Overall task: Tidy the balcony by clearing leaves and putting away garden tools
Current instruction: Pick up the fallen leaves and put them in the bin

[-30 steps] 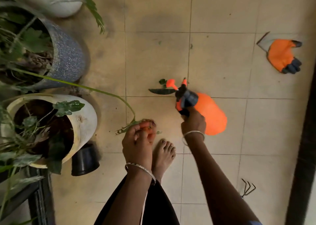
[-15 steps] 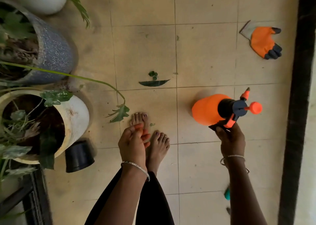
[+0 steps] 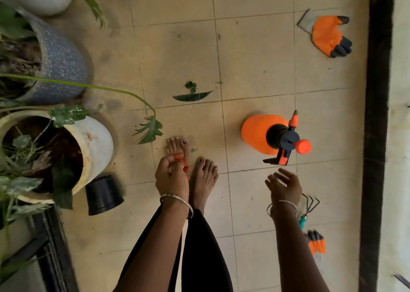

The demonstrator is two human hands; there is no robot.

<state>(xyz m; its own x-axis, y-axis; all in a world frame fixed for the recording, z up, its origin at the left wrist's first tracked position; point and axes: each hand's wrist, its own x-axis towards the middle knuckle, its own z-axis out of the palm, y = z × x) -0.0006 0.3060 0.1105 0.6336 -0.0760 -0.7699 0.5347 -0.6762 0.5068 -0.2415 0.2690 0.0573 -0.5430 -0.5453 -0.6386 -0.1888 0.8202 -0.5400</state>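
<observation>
Sprayer [image 3: 257, 133] has orange body, black pump head.

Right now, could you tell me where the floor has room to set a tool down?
Mostly bare tiles lie between the speckled pot and the orange glove, beyond the fallen leaves. Crowded near the hand rake and sprayer.

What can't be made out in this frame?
Head view:
- Left hand: curled fingers hide whatever it holds.
- Hand rake: handle partly behind the right arm.
- Orange clawed item: partly behind the same arm, blurred.
- Dark object: cut off by the right edge, unidentifiable.
</observation>
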